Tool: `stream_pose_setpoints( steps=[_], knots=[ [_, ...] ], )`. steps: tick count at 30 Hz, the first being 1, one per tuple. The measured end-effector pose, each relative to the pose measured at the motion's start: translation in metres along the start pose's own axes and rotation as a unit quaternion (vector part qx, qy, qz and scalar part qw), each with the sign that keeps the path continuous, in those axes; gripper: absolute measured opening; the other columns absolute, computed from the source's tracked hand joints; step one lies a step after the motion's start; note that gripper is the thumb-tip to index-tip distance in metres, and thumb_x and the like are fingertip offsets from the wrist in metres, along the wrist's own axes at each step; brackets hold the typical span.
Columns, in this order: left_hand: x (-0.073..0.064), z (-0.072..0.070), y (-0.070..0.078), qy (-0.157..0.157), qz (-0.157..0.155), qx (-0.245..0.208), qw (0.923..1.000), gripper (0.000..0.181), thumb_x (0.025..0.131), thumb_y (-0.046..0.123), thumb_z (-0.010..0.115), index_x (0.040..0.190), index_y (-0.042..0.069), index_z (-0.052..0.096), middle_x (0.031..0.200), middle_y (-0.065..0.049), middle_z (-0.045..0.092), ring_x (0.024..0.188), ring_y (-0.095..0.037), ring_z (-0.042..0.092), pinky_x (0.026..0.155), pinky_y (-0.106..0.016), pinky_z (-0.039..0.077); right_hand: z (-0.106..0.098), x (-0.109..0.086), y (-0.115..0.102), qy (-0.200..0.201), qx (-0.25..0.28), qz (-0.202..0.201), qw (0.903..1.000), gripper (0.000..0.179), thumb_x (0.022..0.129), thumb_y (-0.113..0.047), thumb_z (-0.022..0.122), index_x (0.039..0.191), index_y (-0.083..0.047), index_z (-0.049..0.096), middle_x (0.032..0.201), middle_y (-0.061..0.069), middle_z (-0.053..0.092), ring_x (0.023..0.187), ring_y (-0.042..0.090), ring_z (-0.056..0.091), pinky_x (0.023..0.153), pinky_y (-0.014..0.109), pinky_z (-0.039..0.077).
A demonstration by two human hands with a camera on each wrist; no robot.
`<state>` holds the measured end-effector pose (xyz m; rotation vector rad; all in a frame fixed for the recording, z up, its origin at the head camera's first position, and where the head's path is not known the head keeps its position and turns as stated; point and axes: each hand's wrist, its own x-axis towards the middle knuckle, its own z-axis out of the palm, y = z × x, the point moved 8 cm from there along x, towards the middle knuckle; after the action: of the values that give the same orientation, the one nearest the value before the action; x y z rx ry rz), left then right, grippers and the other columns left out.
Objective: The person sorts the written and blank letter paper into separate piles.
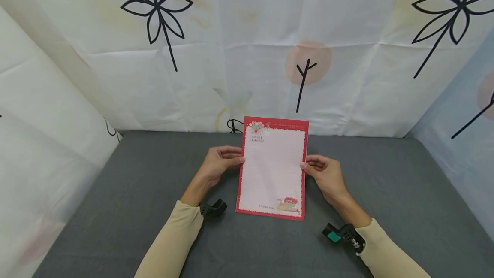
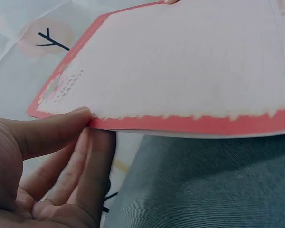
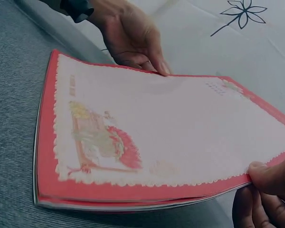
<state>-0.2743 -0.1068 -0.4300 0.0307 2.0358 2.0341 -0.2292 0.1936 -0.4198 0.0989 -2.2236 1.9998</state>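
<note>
A notepad (image 1: 273, 170) with a red border, a pale lined page and small printed pictures in two corners is held up above the grey table. My left hand (image 1: 221, 163) pinches its left edge, thumb on the page and fingers behind. On the opposite edge my right hand (image 1: 325, 174) pinches it the same way. In the right wrist view the pad (image 3: 133, 128) shows several stacked sheets along its lower edge. The left wrist view has the left thumb (image 2: 61, 128) pressed on the red border. What lies behind the pad is hidden.
A grey cloth (image 1: 154, 209) covers the table. White fabric (image 1: 247, 25) printed with black flower and tree outlines hangs behind and at both sides. Black straps with devices (image 1: 213, 209) sit on both wrists, beside the beige sleeves.
</note>
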Motion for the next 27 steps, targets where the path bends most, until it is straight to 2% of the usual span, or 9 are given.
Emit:
stream_pose_setpoints(
  steps=[4,6,11,16,23,27],
  knots=[
    [-0.005,0.007,0.004,-0.026,-0.004,0.032,0.9992,0.033,0.091,0.000,0.075,0.121,-0.011,0.067,0.106,-0.020,0.074,0.086,-0.020,0.074,0.084,-0.042,0.059,-0.003,0.001,-0.008,-0.006,0.015,-0.008,0.9998,0.022,0.093,0.007,0.069,0.109,0.021,0.063,0.086,-0.002,0.070,0.078,0.007,0.066,0.075,0.022,0.058],
    [-0.009,0.009,0.010,-0.028,0.004,0.051,0.9983,0.031,0.091,-0.001,0.075,0.119,-0.013,0.067,0.104,-0.021,0.074,0.085,-0.019,0.073,0.081,-0.041,0.060,-0.004,0.003,-0.012,-0.012,0.028,-0.004,0.9995,0.024,0.094,0.006,0.068,0.111,0.023,0.061,0.087,-0.003,0.070,0.079,0.007,0.067,0.077,0.022,0.058],
    [-0.015,0.010,0.032,-0.003,0.034,0.064,0.9974,0.027,0.090,-0.002,0.076,0.113,-0.012,0.069,0.099,-0.019,0.075,0.080,-0.017,0.072,0.077,-0.041,0.061,-0.005,0.010,-0.025,-0.015,0.045,0.013,0.9988,0.032,0.097,0.001,0.067,0.117,0.023,0.058,0.088,-0.005,0.070,0.083,0.007,0.067,0.081,0.023,0.057],
    [-0.020,0.005,0.052,0.020,0.058,0.055,0.9966,0.025,0.090,-0.002,0.075,0.112,-0.013,0.069,0.098,-0.019,0.074,0.079,-0.017,0.072,0.077,-0.039,0.061,-0.002,0.018,-0.044,-0.021,0.026,0.010,0.9994,0.034,0.097,-0.002,0.068,0.121,0.020,0.059,0.090,-0.005,0.070,0.084,0.008,0.067,0.081,0.025,0.058],
    [-0.029,-0.006,0.064,0.050,0.085,0.054,0.9936,0.027,0.091,-0.001,0.075,0.116,-0.011,0.070,0.099,-0.017,0.074,0.079,-0.018,0.072,0.078,-0.037,0.061,0.011,0.019,-0.057,-0.044,-0.004,0.016,0.9989,0.036,0.095,-0.007,0.072,0.121,0.016,0.063,0.092,0.000,0.072,0.082,0.011,0.067,0.079,0.023,0.058],
    [-0.032,-0.006,0.070,0.054,0.108,0.043,0.9918,0.030,0.091,0.000,0.075,0.119,-0.010,0.069,0.099,-0.017,0.073,0.080,-0.016,0.072,0.077,-0.032,0.061,0.014,0.016,-0.058,-0.033,0.001,0.009,0.9994,0.032,0.094,-0.003,0.072,0.118,0.017,0.064,0.088,-0.001,0.072,0.079,0.011,0.067,0.077,0.023,0.058]
  ],
)
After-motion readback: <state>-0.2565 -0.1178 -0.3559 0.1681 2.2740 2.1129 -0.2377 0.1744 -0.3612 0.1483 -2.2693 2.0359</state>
